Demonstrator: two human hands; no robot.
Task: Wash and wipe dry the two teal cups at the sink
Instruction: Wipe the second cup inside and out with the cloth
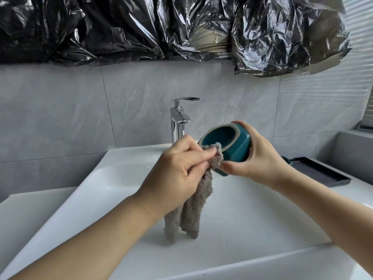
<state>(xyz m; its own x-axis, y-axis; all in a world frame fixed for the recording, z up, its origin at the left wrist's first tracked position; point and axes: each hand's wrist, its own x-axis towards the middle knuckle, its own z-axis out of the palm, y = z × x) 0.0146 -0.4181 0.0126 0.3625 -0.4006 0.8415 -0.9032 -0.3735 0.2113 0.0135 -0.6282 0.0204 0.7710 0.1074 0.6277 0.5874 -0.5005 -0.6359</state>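
- Writing: no brand, label or lettering can be read on any item in view.
- Right hand (260, 156): fingers curled round the glossy teal ceramic cup with a pale unglazed rim (226, 144); thumb lies along the lower side of the cup, the other fingers wrap over its top and far side. Firm grasp.
- Cup is tipped on its side, mouth turned toward the left hand, held in the air above the white rectangular ceramic sink basin (252, 209).
- Left hand (179, 168): thumb and fingers pinch a grey-brown terry cloth (196, 201); the pinched end is pressed against the lower part of the cup's rim, just at the fingertips.
- Rest of the cloth hangs down from under the left fingers in two folds, above the basin floor.
- Both forearms reach forward from the lower corners and converge over the basin; left wrist straight, right wrist bent inward.
- Chrome single-lever tap (178, 120) stands behind the left fingers, apart from them.
- Dark grey rectangular tray (323, 172) lies beyond the right wrist on the counter.
- Crumpled black plastic sheeting (141, 27) covers the wall area high above both hands.
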